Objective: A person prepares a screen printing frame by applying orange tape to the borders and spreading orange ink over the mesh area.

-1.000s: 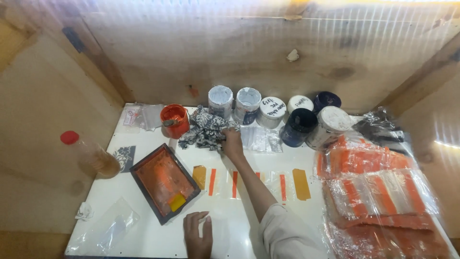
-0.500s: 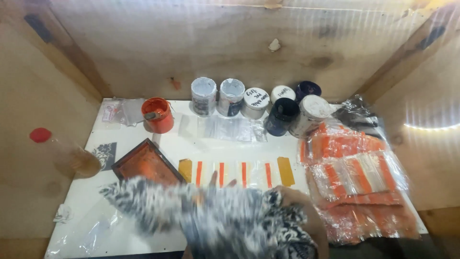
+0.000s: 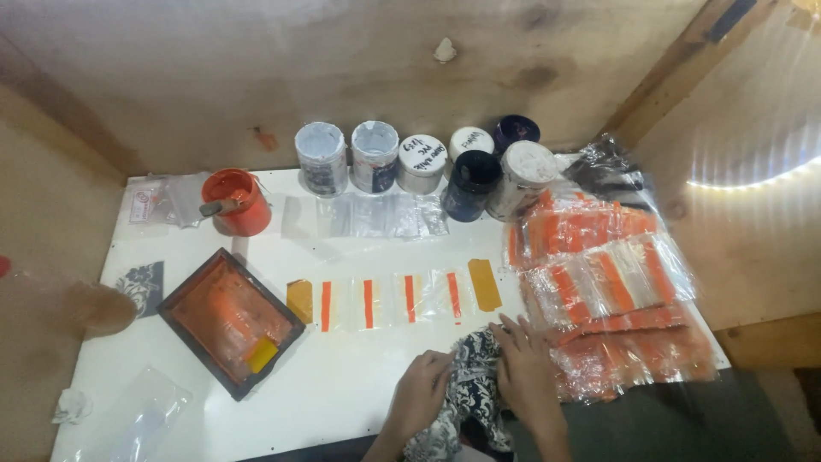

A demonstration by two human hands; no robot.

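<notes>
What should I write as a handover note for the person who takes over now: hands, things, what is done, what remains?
Left hand and right hand both grip the patterned black-and-white cloth at the table's near edge. Four clear bags with orange stripes lie in a row mid-table, taped at both ends. The orange-stained frame sits left; finished bag stacks right. Jars stand behind. Row of bags not yet moved to the stacks.

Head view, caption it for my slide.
Both hands, left hand and right hand, grip a patterned cloth on a white table.

Open table before hands; printing frame left, bag stacks right, probably crowding.
</notes>
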